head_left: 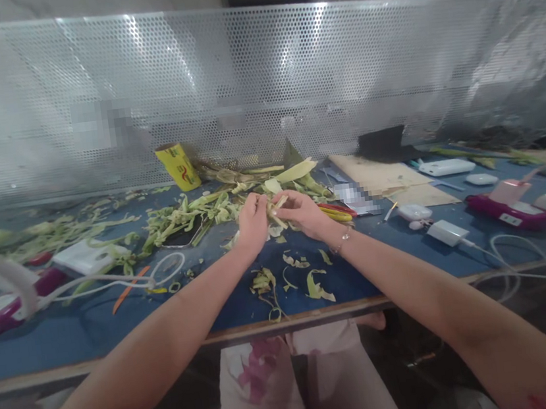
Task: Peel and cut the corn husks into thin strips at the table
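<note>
My left hand (254,222) and my right hand (305,214) meet over the middle of the blue table, fingers closed. Between their fingertips is a pale green plant strip (279,203); its exact kind is hard to make out. A heap of green leafy stalks (194,214) lies just left of my left hand. Behind both hands are long pale leaves (296,171). Close to my right hand lie yellow and red sticks (336,212). Torn leaf scraps (319,286) are scattered on the table nearer to me.
A perforated metal screen (258,87) stands along the back, with a yellow tube (178,167) leaning before it. To the right are cardboard (379,175), a white charger (448,233) with a cable and a purple device (507,210). Another purple device (2,312) sits left. The table's front edge (298,324) is close.
</note>
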